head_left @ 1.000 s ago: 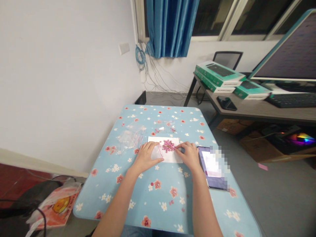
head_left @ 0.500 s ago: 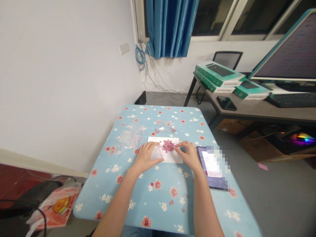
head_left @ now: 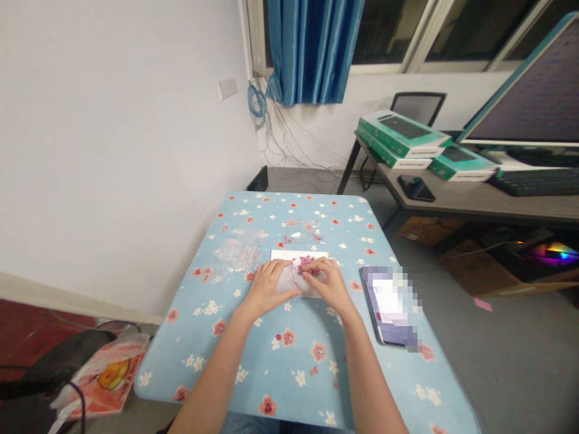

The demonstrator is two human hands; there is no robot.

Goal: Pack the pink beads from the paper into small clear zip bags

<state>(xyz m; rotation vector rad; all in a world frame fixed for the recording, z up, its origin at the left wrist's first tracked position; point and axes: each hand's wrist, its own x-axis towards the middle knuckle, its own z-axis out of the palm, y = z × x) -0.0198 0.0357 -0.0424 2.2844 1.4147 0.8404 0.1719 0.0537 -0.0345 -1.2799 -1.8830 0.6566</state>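
My left hand (head_left: pixel 271 289) rests on a clear plastic bag (head_left: pixel 287 289) that lies on a white sheet of paper (head_left: pixel 289 255), with a thin red thread (head_left: pixel 294 278) along the bag's edge. My right hand (head_left: pixel 328 283) sits just beside it, its fingertips at a pile of small pink beads (head_left: pixel 306 264). The fingers hide the lower part of the pile. Whether that hand pinches anything cannot be made out.
The paper lies on a blue flowered table (head_left: pixel 199 343). Other clear bags (head_left: pixel 237 250) lie beyond my left hand, and a phone (head_left: pixel 389 307) lies to the right. Further back right stands a desk (head_left: pixel 479 205) with green boxes, a keyboard and a monitor.
My right hand has moved left from beside the beads onto the pile and now covers part of it, close to my left hand. My left hand has barely moved.
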